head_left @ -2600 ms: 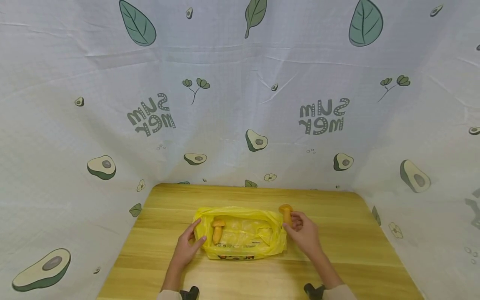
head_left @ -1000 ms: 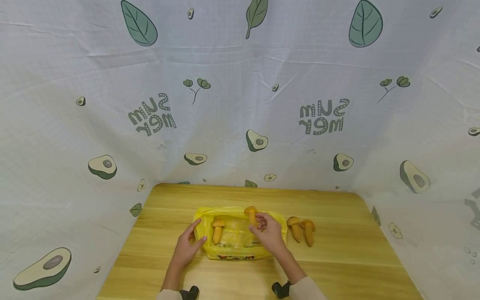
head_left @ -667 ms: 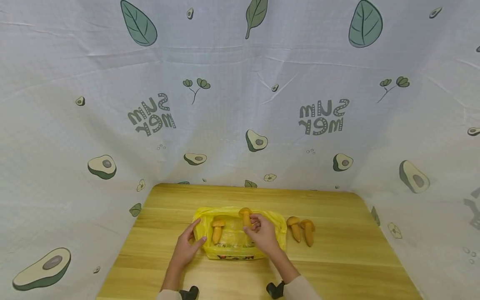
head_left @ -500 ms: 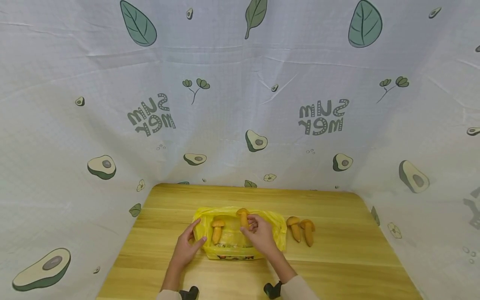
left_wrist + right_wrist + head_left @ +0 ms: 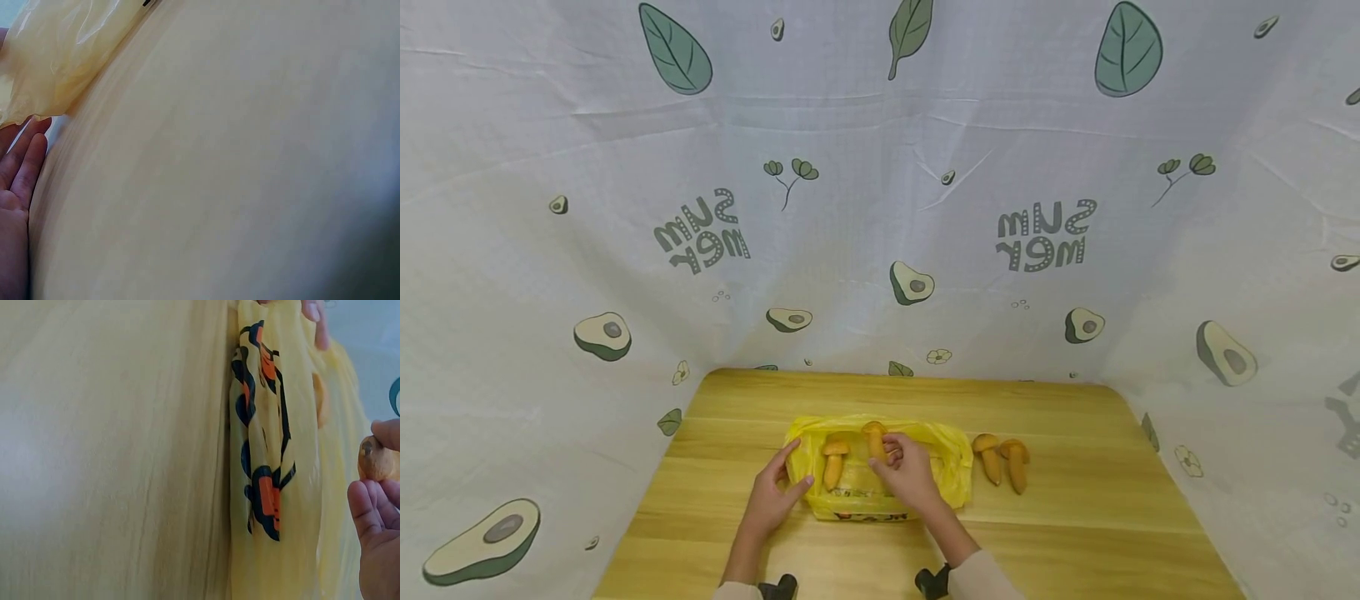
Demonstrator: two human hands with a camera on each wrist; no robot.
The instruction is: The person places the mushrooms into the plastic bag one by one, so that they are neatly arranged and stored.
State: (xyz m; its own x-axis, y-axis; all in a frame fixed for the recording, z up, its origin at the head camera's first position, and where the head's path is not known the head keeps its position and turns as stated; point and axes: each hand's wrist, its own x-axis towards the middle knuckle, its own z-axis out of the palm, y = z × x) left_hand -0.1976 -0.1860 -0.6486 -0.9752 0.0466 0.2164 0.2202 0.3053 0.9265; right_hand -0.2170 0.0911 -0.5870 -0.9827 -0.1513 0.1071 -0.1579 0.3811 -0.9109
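A yellow plastic bag point(image 5: 958, 479) lies on the table with its mouth spread wide. Over the opening, my right hand point(image 5: 913, 482) pinches an orange-brown mushroom point(image 5: 874, 430) by the stem, cap pointing away from me. The stem's end point(image 5: 369, 452) shows between thumb and fingers in the right wrist view. Inside the bag at the left lies another mushroom point(image 5: 833, 468). My left hand point(image 5: 769, 502) rests at the bag's left end, thumb and forefinger spread along its rim; in the left wrist view its fingers point(image 5: 32, 164) lie extended beside the plastic.
Two more mushrooms, one point(image 5: 988, 458) beside the other point(image 5: 1016, 465), lie on the wooden table point(image 5: 1097, 467) just right of the bag. A pale cloth point(image 5: 850, 233) printed with avocados and leaves hangs behind the table and along its sides.
A mushroom first held right of the bag now lies on the table, where two show. My right hand has carried another mushroom leftward and lower over the bag. My left hand has stayed put.
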